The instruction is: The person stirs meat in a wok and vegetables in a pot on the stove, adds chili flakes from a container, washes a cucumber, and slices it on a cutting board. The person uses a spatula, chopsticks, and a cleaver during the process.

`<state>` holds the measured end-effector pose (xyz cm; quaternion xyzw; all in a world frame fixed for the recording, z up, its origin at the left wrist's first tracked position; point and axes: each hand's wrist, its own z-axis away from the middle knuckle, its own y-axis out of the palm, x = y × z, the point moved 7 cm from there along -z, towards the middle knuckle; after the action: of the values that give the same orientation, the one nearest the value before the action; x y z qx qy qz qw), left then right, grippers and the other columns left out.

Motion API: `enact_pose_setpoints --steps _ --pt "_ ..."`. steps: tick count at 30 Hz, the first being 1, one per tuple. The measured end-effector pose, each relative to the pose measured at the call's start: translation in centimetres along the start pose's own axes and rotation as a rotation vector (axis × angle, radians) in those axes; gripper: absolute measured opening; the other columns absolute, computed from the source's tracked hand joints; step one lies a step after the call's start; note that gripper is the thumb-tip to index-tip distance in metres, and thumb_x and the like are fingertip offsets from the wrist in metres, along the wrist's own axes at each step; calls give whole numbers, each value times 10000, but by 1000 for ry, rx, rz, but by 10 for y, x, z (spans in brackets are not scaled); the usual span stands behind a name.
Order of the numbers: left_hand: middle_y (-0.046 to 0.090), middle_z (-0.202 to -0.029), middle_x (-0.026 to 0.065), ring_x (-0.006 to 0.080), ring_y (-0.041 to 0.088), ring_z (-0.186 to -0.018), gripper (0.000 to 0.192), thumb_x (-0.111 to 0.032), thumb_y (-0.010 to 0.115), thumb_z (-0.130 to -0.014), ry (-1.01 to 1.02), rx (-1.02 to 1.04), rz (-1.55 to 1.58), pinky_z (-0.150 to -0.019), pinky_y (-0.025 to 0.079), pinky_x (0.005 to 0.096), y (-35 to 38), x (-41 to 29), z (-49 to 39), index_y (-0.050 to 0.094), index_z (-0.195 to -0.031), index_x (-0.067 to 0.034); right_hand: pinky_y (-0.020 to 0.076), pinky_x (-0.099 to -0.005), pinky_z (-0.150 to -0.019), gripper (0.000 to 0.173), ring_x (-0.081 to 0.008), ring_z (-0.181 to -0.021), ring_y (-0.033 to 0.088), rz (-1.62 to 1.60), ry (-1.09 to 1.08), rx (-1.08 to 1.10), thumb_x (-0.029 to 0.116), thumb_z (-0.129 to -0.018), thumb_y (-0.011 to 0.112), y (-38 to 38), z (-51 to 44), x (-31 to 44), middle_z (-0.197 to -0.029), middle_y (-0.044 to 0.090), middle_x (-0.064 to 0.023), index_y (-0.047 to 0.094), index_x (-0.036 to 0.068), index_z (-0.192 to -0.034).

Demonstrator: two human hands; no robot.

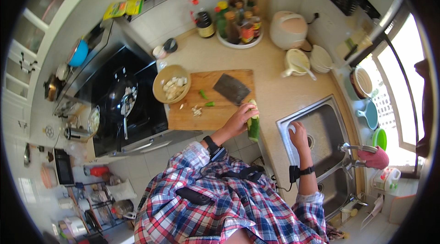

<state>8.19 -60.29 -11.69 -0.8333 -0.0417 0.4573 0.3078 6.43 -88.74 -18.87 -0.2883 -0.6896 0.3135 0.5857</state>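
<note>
My left hand (242, 117) grips a green cucumber or zucchini (253, 129) by its upper part, beside the right edge of a wooden cutting board (220, 120). Pale flesh shows near its upper end. A dark cleaver blade (232, 88) lies flat on the board just beyond that hand. Two green pepper pieces (209, 104) and a little heap of chopped garlic (196, 111) rest nearby. At the board's left corner stands a tan bowl (158, 87) with pale cut chunks (175, 87). My right hand (299, 137), fingers curled, is over the sink's left rim; whether it holds anything is unclear.
A double steel sink (323, 120) with a faucet (347, 147) lies right. To the left, a black wok (118, 96) with food and a metal utensil sits on the stove (99, 141). Behind are bottles on a white tray (240, 44), a rice cooker (288, 31) and stacked bowls (297, 62).
</note>
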Motion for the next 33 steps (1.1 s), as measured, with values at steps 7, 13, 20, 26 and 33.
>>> enact_pose_setpoints --steps 7,13,20,26,33 --pt "462 -1211 156 347 438 -1253 369 -18 603 -803 52 161 -353 -1008 448 406 -33 92 66 581 -1155 -127 477 -437 -918 358 -407 -1050 583 26 -113 283 72 -757 677 139 -92 132 -1116 619 -219 627 6 -1106" --pt "455 -1126 122 325 448 -1204 213 -117 573 -824 169 35 -411 -1048 404 447 -46 126 77 557 -1035 -138 497 -486 -819 398 -424 -969 615 262 64 399 71 -738 669 190 -114 145 -1012 640 -235 556 29 -1117" --pt "540 -1164 196 355 500 -1190 182 -171 558 -909 -29 -85 -231 -1042 401 466 -80 139 68 601 -1035 -46 477 -532 -821 509 -464 -1008 599 247 86 369 54 -711 632 191 -118 145 -1082 622 -268 449 58 -1186" --pt "533 -1076 139 328 553 -1006 237 -50 579 -845 -451 -89 -395 -804 498 429 -122 160 97 625 -1077 -42 491 -467 -643 429 -376 -688 624 54 182 283 57 -707 597 134 -115 136 -701 615 -166 473 40 -1117" --pt "541 -1042 158 345 531 -1042 98 -31 530 -832 -530 127 -463 -824 490 451 -103 205 94 577 -913 -2 402 -333 -551 376 -159 -564 460 -166 271 276 2 -693 585 99 -77 108 -600 438 -38 502 38 -1058"
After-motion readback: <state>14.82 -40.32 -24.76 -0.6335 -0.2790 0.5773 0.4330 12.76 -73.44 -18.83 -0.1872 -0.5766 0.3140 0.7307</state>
